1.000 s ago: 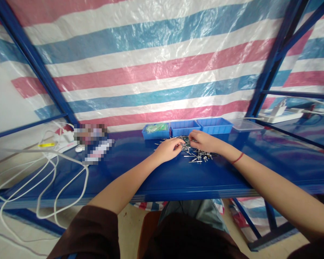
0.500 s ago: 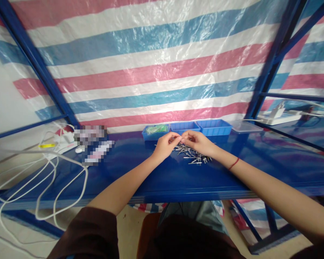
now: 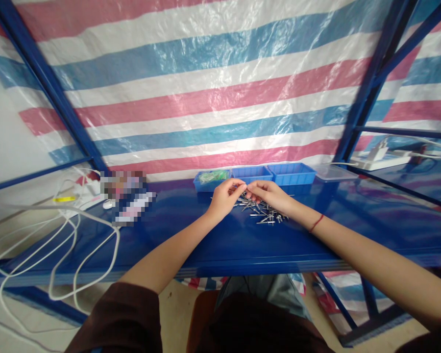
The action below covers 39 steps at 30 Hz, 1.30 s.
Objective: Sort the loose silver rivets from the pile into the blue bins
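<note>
My left hand (image 3: 227, 197) is closed in a pinch, its fingertips meeting those of my right hand (image 3: 267, 194) above the blue table. The right hand is pinched too, its fingers curled. Whatever lies between the fingertips is too small to make out. Beneath and just in front of the hands spreads a loose pile of silvery pop rivets (image 3: 268, 214), partly covered by the right hand. Behind the hands stand a blue bin (image 3: 202, 185) with green-tinted clear bags in it, a middle blue bin (image 3: 252, 172) and a right blue bin (image 3: 296, 176).
A clear plastic lid (image 3: 336, 172) lies right of the bins. White cables (image 3: 115, 255) loop over the table's left end, near a power strip (image 3: 83, 193) and a blurred-out patch. Blue metal posts (image 3: 356, 113) frame the table before a striped sheet (image 3: 213, 98).
My right hand's fingers have shifted slightly, lying a little flatter against the left fingertips. The left hand and the rivet pile look the same.
</note>
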Each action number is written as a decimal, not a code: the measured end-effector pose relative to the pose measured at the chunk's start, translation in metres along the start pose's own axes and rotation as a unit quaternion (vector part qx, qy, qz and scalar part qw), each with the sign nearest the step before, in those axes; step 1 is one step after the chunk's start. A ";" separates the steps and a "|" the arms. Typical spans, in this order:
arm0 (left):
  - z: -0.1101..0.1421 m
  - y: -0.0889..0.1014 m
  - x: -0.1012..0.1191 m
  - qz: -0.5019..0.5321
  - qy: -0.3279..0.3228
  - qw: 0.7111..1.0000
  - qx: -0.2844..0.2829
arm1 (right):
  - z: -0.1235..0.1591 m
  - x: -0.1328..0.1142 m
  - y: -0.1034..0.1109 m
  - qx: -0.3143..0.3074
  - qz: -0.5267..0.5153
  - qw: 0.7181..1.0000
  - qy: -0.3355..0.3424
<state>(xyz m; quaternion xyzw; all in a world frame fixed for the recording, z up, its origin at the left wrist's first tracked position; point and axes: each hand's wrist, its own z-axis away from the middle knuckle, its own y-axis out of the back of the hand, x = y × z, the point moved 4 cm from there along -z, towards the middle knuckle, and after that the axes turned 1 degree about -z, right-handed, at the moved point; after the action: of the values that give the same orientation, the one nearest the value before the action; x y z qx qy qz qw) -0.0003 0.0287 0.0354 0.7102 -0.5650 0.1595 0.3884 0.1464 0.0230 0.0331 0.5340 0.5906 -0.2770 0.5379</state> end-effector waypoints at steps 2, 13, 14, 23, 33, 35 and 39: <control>0.000 0.000 0.001 -0.005 -0.003 1.000 0.008 | 0.000 0.000 0.000 0.002 -0.009 1.000 -0.001; -0.001 0.001 -0.003 0.005 0.007 1.000 0.019 | -0.004 0.000 0.007 0.072 -0.098 0.988 0.100; -0.001 0.000 -0.004 0.013 0.015 1.000 0.010 | -0.003 -0.002 0.008 0.071 -0.100 0.986 0.109; 0.003 -0.015 -0.016 0.033 0.070 0.986 -0.146 | 0.004 -0.012 0.001 0.037 0.034 0.992 0.115; 0.002 -0.008 -0.020 -0.036 0.047 0.993 -0.101 | -0.048 0.000 0.068 0.227 0.203 0.946 0.110; 0.003 -0.008 -0.018 -0.036 0.049 0.993 -0.105 | -0.063 0.002 0.078 0.231 0.260 0.931 0.109; 0.004 -0.009 -0.015 -0.041 0.037 0.992 -0.110 | -0.080 0.008 0.075 0.148 0.381 0.908 0.093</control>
<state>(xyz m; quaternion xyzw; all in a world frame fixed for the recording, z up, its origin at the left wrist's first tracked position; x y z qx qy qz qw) 0.0021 0.0364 0.0195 0.6794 -0.5347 0.1071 0.4909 0.1903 0.1182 0.0655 0.8149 0.3421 -0.0841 0.4602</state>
